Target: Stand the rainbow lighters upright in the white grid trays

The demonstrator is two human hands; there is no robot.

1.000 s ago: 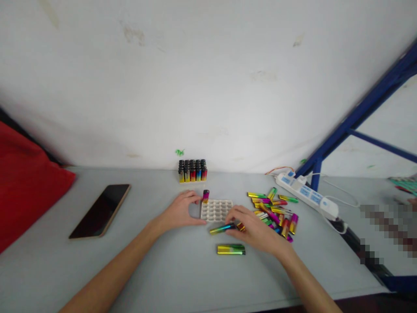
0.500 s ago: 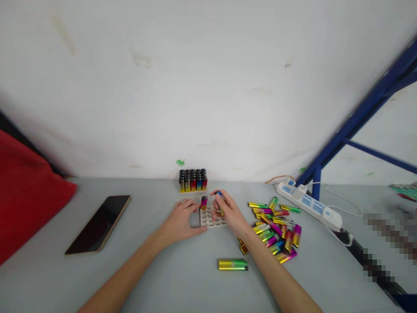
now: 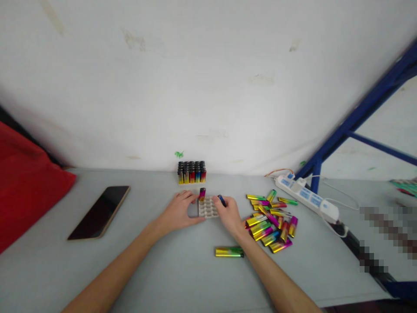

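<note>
My left hand (image 3: pixel 177 211) spans the left end of a pale tray (image 3: pixel 208 208) with rows of hollows. Its thumb is at the near corner and its fingertips are by the far corner, gripping the tray between them. A purple and gold lighter (image 3: pixel 202 194) stands upright in the far left hollow, beside those fingertips. At the tray's right end, my right hand (image 3: pixel 229 213) is closed around a blue lighter (image 3: pixel 222 200); only its dark blue upper end shows, and the fingers hide the rest.
Behind the tray, a block of upright lighters (image 3: pixel 192 174) stands near the wall. Loose lighters (image 3: pixel 270 221) lie heaped on the right, and one green and gold lighter (image 3: pixel 229 252) lies in front. Further out are a phone (image 3: pixel 99 213), a red cloth (image 3: pixel 29 187) and a power strip (image 3: pixel 308 198).
My right hand has moved from above the tray to its right end, the blue lighter still in it, uncovering more hollows. My left hand stays at the tray. The view has tilted slightly down.
</note>
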